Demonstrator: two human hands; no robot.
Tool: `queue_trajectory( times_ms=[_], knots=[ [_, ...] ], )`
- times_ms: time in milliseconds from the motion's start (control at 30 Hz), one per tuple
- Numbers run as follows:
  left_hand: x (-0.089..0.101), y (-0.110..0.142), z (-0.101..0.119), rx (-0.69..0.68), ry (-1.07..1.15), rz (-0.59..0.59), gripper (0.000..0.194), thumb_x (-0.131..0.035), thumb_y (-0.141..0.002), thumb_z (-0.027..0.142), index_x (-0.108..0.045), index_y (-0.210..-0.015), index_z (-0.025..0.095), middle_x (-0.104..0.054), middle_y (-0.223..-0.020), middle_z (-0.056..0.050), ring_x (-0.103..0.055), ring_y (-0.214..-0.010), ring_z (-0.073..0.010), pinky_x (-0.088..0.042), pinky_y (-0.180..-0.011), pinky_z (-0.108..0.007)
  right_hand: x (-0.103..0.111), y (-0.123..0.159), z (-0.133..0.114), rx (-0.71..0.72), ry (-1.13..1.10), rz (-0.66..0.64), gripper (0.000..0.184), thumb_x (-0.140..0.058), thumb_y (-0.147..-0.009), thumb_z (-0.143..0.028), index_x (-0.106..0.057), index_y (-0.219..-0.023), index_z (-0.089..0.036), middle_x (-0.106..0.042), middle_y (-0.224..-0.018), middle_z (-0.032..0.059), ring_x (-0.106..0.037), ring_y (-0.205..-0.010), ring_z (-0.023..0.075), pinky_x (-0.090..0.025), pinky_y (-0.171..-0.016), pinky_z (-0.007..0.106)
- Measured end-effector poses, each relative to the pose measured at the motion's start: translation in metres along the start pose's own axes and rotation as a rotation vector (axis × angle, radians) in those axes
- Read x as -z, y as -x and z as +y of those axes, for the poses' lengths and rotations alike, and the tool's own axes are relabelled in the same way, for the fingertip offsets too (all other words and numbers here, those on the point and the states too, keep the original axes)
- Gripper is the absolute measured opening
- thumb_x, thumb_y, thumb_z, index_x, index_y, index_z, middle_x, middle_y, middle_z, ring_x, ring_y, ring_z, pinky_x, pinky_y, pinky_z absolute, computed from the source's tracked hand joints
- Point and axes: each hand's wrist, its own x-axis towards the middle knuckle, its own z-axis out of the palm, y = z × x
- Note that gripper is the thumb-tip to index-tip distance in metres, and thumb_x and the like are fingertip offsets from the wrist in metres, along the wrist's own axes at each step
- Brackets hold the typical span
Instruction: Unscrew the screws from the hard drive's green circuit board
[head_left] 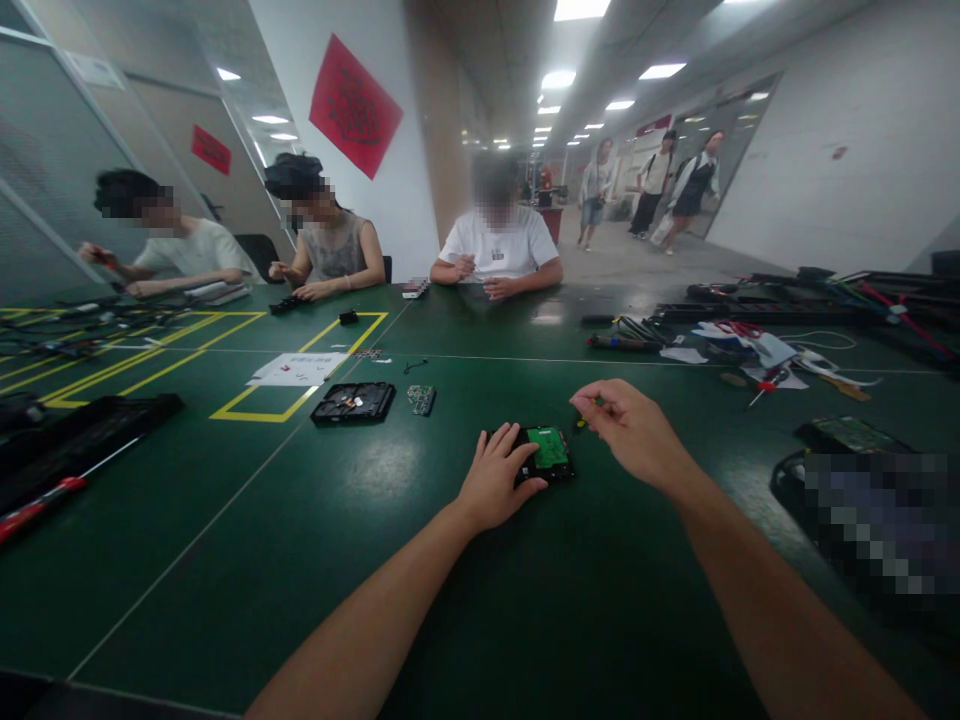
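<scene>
On the table in front of me lies a small black casing with a green circuit board (552,448) set in it. My left hand (491,480) covers its left part, fingers spread over the top toward the far edge and thumb along the near edge, holding it down. Just off its right end, my right hand (619,425) is raised a little with thumb and fingers pinched together. What they hold, if anything, is too small to make out. A small yellow and dark bit (580,423) shows below those fingertips; I cannot tell whether they touch it.
Left of the casing are an open black housing (354,402) and a loose circuit board (421,400). A red-handled screwdriver (52,502) lies far left. Cables, tools and a pixelated object (877,520) occupy the right. Three people sit opposite; others walk behind.
</scene>
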Motion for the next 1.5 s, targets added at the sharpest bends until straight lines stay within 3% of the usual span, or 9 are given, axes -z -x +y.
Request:
queue_trajectory(
  times_ms=[167, 333, 533, 700, 833, 967, 1200, 1300, 1500],
  knots=[
    [-0.001, 0.001, -0.001, 0.0, 0.018, 0.004, 0.058, -0.063, -0.097, 0.057, -0.052, -0.149, 0.031, -0.03, -0.169, -0.009, -0.021, -0.159, -0.0353, -0.015, -0.126, -0.065, 0.004, 0.001, -0.001, 0.0, 0.054, 0.012, 0.026, -0.059, -0.099, -0.046, -0.073, -0.105, -0.025, -0.071, -0.105, 0.0065, -0.065, -0.065, 0.0156, -0.052, -0.064, 0.033],
    [-0.001, 0.001, 0.0, 0.003, 0.008, 0.001, 0.059, -0.063, -0.097, 0.058, -0.051, -0.149, 0.032, -0.029, -0.17, -0.009, -0.022, -0.159, -0.0353, -0.016, -0.126, -0.066, -0.002, 0.001, 0.002, -0.062, 0.151, 0.125, 0.035, -0.074, -0.086, -0.055, -0.067, -0.093, -0.022, -0.07, -0.086, 0.0058, -0.065, -0.068, 0.0197, -0.049, -0.061, 0.033],
    [0.001, 0.001, 0.001, -0.001, 0.003, 0.006, 0.058, -0.062, -0.098, 0.057, -0.052, -0.149, 0.03, -0.031, -0.169, -0.01, -0.021, -0.159, -0.0351, -0.015, -0.126, -0.066, -0.002, 0.004, -0.001, -0.084, -0.02, 0.006, 0.025, -0.062, -0.097, -0.038, -0.064, -0.117, -0.023, -0.073, -0.086, 0.003, -0.07, -0.066, 0.0184, -0.053, -0.063, 0.032],
    [0.001, 0.001, 0.002, 0.001, 0.013, 0.007, 0.058, -0.063, -0.098, 0.057, -0.051, -0.149, 0.032, -0.03, -0.17, -0.01, -0.021, -0.159, -0.0344, -0.015, -0.126, -0.065, 0.0, 0.003, -0.005, 0.015, 0.012, 0.046, 0.021, -0.061, -0.097, -0.037, -0.072, -0.11, -0.025, -0.071, -0.111, 0.0082, -0.071, -0.08, 0.0195, -0.056, -0.067, 0.033],
    [0.0, 0.001, 0.001, 0.003, 0.004, 0.01, 0.059, -0.063, -0.097, 0.057, -0.051, -0.149, 0.031, -0.03, -0.17, -0.01, -0.022, -0.159, -0.0346, -0.015, -0.126, -0.065, 0.003, 0.005, -0.012, 0.067, 0.042, -0.001, 0.019, -0.062, -0.098, -0.037, -0.075, -0.102, -0.025, -0.072, -0.107, 0.0067, -0.07, -0.075, 0.018, -0.055, -0.068, 0.033],
    [-0.002, 0.0, 0.0, 0.0, 0.008, 0.02, 0.058, -0.063, -0.098, 0.057, -0.052, -0.149, 0.032, -0.03, -0.17, -0.01, -0.022, -0.159, -0.0338, -0.016, -0.126, -0.064, 0.002, 0.007, -0.016, 0.042, 0.032, -0.014, 0.021, -0.059, -0.097, -0.029, -0.071, -0.114, -0.025, -0.075, -0.102, 0.0057, -0.07, -0.075, 0.0185, -0.056, -0.071, 0.034],
    [-0.003, 0.0, -0.001, -0.004, 0.012, 0.024, 0.058, -0.064, -0.097, 0.056, -0.053, -0.148, 0.031, -0.031, -0.169, -0.01, -0.022, -0.159, -0.0344, -0.016, -0.126, -0.065, 0.0, 0.005, -0.012, 0.076, 0.185, 0.112, 0.016, -0.061, -0.097, -0.033, -0.071, -0.105, -0.022, -0.068, -0.109, 0.0095, -0.068, -0.087, 0.0219, -0.054, -0.078, 0.037],
    [-0.004, 0.0, -0.001, -0.004, 0.008, 0.027, 0.057, -0.064, -0.097, 0.055, -0.053, -0.148, 0.031, -0.032, -0.169, -0.01, -0.023, -0.158, -0.0345, -0.016, -0.126, -0.066, 0.002, 0.004, -0.012, 0.118, 0.211, 0.106, 0.011, -0.061, -0.096, -0.027, -0.071, -0.099, -0.023, -0.069, -0.108, 0.0092, -0.068, -0.091, 0.0232, -0.053, -0.081, 0.038],
    [-0.005, 0.0, -0.001, -0.001, 0.012, 0.022, 0.058, -0.065, -0.096, 0.055, -0.052, -0.148, 0.032, -0.031, -0.169, -0.009, -0.022, -0.158, -0.0347, -0.016, -0.126, -0.066, 0.003, 0.004, -0.005, 0.031, 0.038, 0.034, 0.025, -0.058, -0.096, -0.023, -0.066, -0.12, -0.025, -0.075, -0.102, 0.0046, -0.071, -0.077, 0.019, -0.056, -0.076, 0.036]
  ],
)
